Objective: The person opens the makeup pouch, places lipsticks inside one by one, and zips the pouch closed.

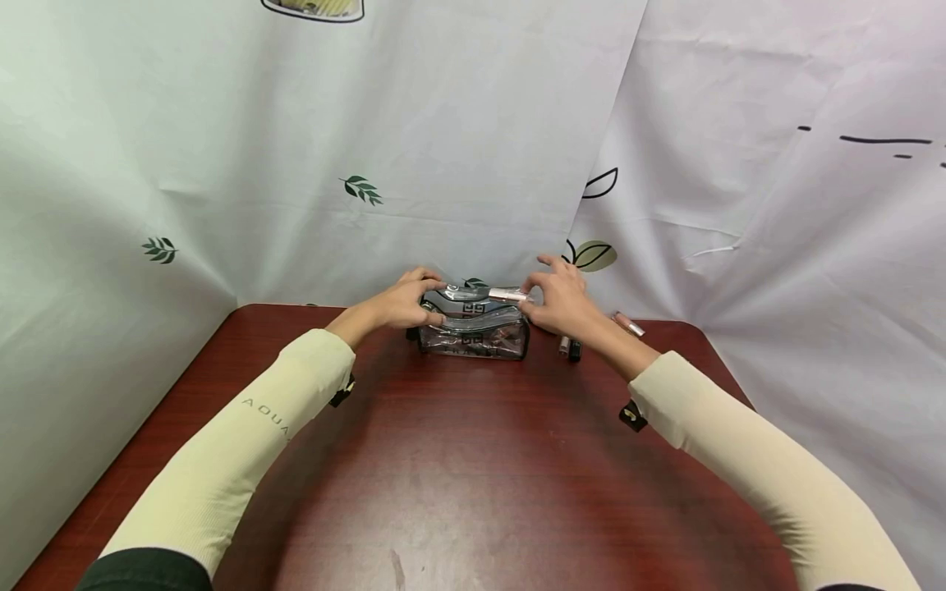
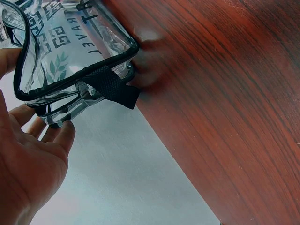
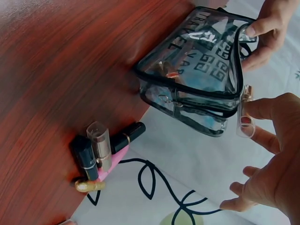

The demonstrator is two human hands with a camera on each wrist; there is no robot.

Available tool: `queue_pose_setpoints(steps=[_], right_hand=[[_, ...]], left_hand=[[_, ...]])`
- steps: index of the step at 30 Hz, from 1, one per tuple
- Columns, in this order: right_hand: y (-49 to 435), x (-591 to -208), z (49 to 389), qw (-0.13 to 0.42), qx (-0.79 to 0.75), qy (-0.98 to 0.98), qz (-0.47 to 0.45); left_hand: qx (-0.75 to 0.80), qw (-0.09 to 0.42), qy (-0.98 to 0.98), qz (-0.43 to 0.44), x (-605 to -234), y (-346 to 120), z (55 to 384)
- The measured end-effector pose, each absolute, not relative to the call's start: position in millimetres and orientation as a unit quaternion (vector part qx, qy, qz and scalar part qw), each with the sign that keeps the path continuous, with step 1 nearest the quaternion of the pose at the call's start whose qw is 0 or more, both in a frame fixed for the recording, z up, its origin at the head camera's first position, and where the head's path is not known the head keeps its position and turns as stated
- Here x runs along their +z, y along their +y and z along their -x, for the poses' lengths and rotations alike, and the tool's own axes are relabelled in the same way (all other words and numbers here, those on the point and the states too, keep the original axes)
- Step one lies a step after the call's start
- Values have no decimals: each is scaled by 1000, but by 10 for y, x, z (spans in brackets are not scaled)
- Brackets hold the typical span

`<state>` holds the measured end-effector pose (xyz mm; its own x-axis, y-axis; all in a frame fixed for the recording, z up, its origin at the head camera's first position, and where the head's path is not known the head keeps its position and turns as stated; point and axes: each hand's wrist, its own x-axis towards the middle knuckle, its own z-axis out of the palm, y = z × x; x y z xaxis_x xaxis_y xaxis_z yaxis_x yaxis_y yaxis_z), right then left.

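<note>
A clear cosmetic bag (image 1: 473, 343) with black trim stands on the table, its top spread apart. My left hand (image 1: 402, 302) holds the bag's top edges at the left end, the thumb on the near edge and the fingers at the far one. My right hand (image 1: 563, 302) pinches a lipstick tube (image 3: 247, 115) with a see-through end between thumb and index finger, at the bag's upper right. The other right fingers spread away from it. Inside the bag, some small items show through the plastic, too blurred to name.
Right of the bag lie several cosmetic tubes: a clear-capped one (image 3: 100, 143), a black one (image 3: 84, 157), another black one (image 3: 127, 137) and a gold-ended piece (image 3: 90, 186). A pinkish tube (image 1: 628, 323) lies farther right. White printed cloth (image 1: 473, 164) hangs behind the dark red table (image 1: 473, 460).
</note>
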<state>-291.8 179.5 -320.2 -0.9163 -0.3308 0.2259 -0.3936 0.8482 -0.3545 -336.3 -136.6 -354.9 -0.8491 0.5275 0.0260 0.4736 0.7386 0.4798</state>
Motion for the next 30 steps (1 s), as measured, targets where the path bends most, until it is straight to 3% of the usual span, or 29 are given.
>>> queue_pose_setpoints(steps=[30], right_hand=[[1492,-3307,2932,74,188,-959,-198]], left_hand=[[236,55,932,-270,-3550,-1371,3366]])
